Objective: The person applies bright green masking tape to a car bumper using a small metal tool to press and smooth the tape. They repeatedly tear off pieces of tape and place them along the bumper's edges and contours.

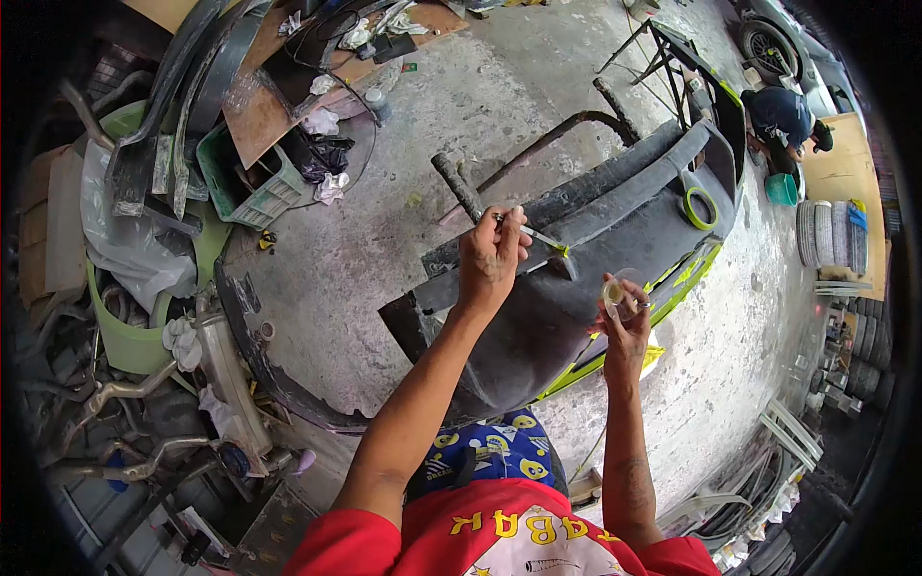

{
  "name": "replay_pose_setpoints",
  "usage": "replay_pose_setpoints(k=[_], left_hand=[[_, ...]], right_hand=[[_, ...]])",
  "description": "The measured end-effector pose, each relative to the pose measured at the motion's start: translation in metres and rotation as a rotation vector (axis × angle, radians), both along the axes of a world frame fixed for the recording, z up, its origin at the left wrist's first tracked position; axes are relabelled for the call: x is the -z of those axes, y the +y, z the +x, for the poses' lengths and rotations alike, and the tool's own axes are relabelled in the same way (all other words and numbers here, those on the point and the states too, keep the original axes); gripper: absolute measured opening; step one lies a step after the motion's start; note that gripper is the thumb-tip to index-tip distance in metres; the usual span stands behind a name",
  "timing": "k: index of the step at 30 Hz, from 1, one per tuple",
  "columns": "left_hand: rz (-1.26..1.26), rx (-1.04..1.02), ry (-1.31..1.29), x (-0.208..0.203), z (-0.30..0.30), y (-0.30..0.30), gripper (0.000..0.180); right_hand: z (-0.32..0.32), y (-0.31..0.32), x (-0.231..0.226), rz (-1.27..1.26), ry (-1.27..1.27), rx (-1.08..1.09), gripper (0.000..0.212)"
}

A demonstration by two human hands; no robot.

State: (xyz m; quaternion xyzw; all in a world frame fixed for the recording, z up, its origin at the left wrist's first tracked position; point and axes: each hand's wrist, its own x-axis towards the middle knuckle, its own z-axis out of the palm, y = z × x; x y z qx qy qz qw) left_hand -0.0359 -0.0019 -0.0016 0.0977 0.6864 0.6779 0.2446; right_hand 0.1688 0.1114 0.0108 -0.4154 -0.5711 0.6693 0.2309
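In the head view, the person is standing over a dark grey car bumper [576, 240] that is resting on metal stands above the concrete floor [384, 240]. The left hand [492, 257] is raised over the upper edge of the bumper; its fingers are closed narrowly around a thin stick [538, 236], and the yellow-green tip of the stick is touching the bumper surface. The right hand [624, 317] is hovering just beside the lower right part of the bumper, and its fingers are curled around a small clear cup [615, 292] with a pale yellowish paste inside. The two hands are near each other but not touching.

A roll of green tape [700, 208] is lying on the bumper farther to the right, and green tape strips are running along the lower edge of the bumper. On the left, a green plastic crate [252, 192] is sitting among old car parts, pipes and rags. At the top right, another person [783, 117] is crouching on the floor beside a teal bucket [781, 189], well apart from the bumper. Stacked tyres [831, 235] are lying near the right rim.
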Motion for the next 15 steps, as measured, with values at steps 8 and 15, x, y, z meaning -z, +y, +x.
replay_pose_setpoints(k=[8,15], left_hand=[[0.034,-0.013,0.011,0.0076,-0.0002,0.002,0.034],[0.027,-0.03,-0.02,0.0053,-0.001,-0.0029,0.034]], right_hand=[[0.0021,-0.0002,0.0035,-0.002,0.007,-0.004,0.041],[-0.0002,-0.0019,0.001,0.008,-0.021,-0.016,0.042]])
